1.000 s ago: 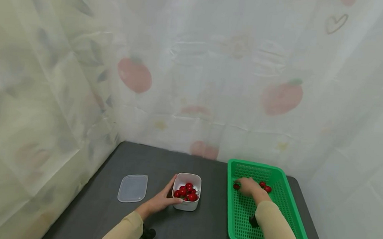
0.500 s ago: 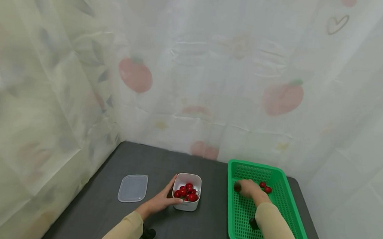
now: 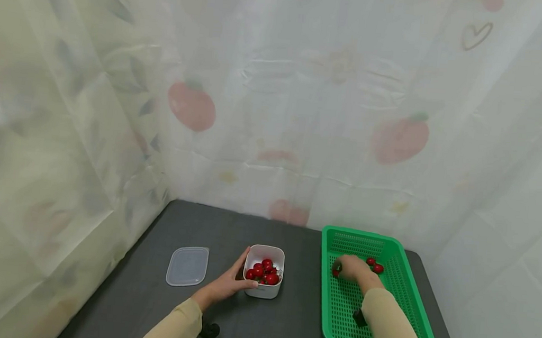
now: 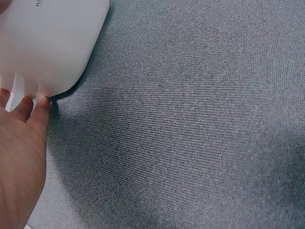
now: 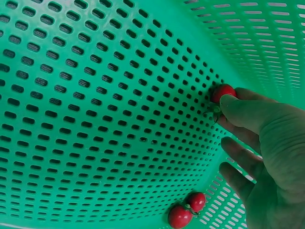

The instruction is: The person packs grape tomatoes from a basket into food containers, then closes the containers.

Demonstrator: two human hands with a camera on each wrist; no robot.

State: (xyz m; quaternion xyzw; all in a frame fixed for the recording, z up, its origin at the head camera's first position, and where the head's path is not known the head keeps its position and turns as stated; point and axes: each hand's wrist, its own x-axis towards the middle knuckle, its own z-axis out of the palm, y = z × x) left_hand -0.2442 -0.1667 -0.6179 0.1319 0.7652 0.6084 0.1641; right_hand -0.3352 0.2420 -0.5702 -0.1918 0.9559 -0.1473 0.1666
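My left hand grips a small white square container, thumb at the near rim and fingers along its left side. Several red cherry tomatoes lie in the container. In the left wrist view, fingertips touch the container's wall. My right hand reaches into a green perforated basket. Between thumb and index finger it pinches a cherry tomato with a green stem, close to the basket floor; the other fingers are loosely bent. Two more tomatoes lie together by the basket's wall.
A translucent square lid lies flat on the dark table, left of the container. The basket stands at the table's right side, with raised walls around my right hand. A printed curtain hangs behind the table.
My right hand has shifted slightly within the basket, and its fingertips have turned around the tomato. The left hand and the container have stayed in place.
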